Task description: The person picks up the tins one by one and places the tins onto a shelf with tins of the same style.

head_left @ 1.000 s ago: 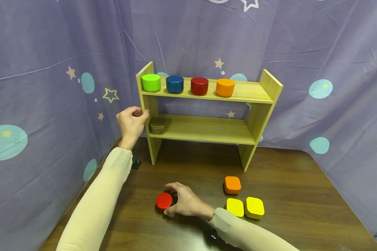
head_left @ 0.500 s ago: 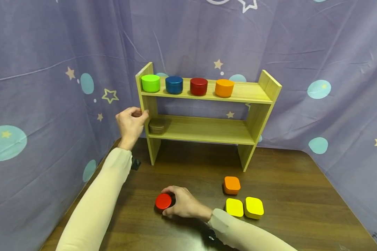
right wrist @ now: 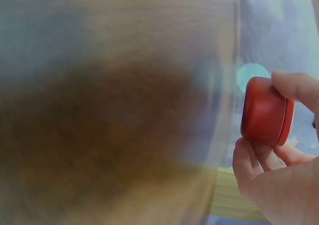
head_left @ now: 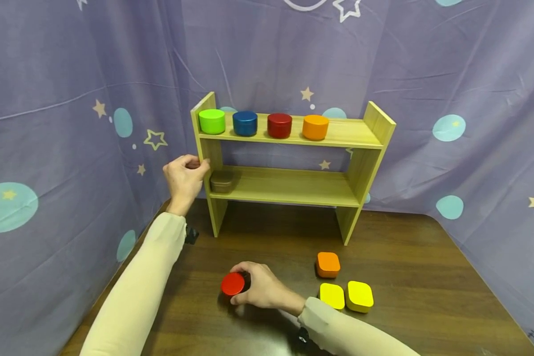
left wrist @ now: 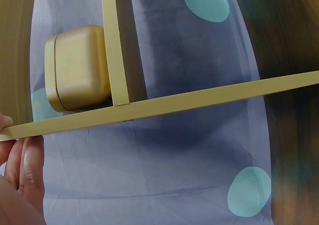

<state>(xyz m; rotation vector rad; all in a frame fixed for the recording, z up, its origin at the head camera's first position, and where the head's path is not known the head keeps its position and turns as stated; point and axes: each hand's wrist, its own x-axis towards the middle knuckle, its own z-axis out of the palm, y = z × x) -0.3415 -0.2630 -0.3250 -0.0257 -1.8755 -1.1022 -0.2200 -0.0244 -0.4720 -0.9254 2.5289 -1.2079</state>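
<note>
My left hand (head_left: 184, 182) pinches the front edge of the left side panel of a two-tier wooden shelf (head_left: 289, 187). In the left wrist view its fingers lie at that panel (left wrist: 199, 99), near a gold square tin (left wrist: 79, 68) on the lower tier. Over the table in front, my right hand (head_left: 263, 288) grips a red round tin (head_left: 233, 284) between thumb and fingers. The right wrist view shows this red tin (right wrist: 266, 111) from the side, its lid seam visible. It looks slightly raised, with a shadow beneath.
Along the upper tier stand a green round tin (head_left: 212, 122), a blue one (head_left: 245, 123), a dark red one (head_left: 279, 125) and an orange one (head_left: 315, 127). An orange square tin (head_left: 328, 265) and two yellow square tins (head_left: 332, 296) sit right of my right hand on the table (head_left: 409, 262).
My right thumb and fingers have closed in on the red tin, which now appears slightly lifted. My left hand keeps its hold on the shelf panel. The head view has shifted slightly.
</note>
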